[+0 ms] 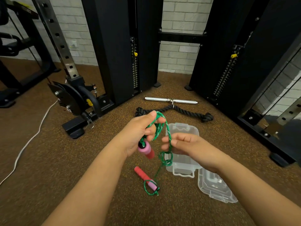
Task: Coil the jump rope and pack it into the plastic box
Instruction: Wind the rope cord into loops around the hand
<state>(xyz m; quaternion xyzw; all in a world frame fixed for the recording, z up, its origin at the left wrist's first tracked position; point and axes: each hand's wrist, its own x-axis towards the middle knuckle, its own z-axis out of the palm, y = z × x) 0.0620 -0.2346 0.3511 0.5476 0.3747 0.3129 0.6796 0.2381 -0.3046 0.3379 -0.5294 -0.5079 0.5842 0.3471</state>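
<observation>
One jump rope (169, 141): green braided cord, two red handles with pink foam collars. Left hand (140, 132) curled round cord loops, one handle (146, 150) hanging at its palm. Right hand (184, 144) pinches the cord. Second handle (145, 176) lies on speckled brown floor (65, 160). One clear plastic box (182, 162), open, lid (215, 186) beside it. Behind: one black twisted rope attachment (182, 110), one chrome bar (171, 100).

Even, moderately bright indoor light from above; soft, faint shadows on the floor (48, 160). Strong wide-angle bending toward the edges, black uprights (114, 46) leaning outward. Centre fairly sharp; forearms at the bottom edge soft, slightly smeared.
</observation>
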